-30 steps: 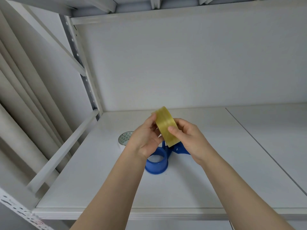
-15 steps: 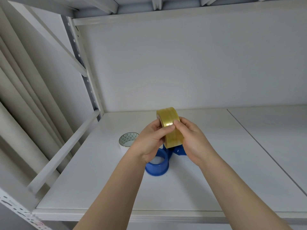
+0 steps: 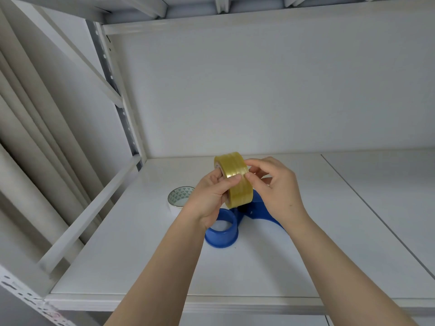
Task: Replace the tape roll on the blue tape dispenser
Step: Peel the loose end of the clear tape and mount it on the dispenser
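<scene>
Scene: white metal shelf, seen from the person's head camera; both bare forearms reach in from below.

New roll: yellowish clear packing tape roll, held up on edge above the shelf, its outer band turned toward the camera — likely so the tape surface can be inspected.

Left hand: left hand is closed around the roll from the left side, thumb lying across the outer band and fingers tucked behind or into the core; it acts as the steadying hold.

Right hand: right hand has thumb and forefinger pinched together against the band next to the left thumb, the other fingers loosely curled. Judged to be picking for the free tape end; whether an end is lifted cannot be told.

Dispenser: blue tape dispenser lies on the shelf directly below the hands, partly hidden by them. Its round hub ring looks empty, so the old roll appears to be off already.

Spare item: a white roll with a green-patterned core lies flat on the shelf, just left of the dispenser — possibly the removed one.

Progress: new roll not yet on the hub.

Next step, as judged: free the end, then lower the roll onto the hub.
</scene>
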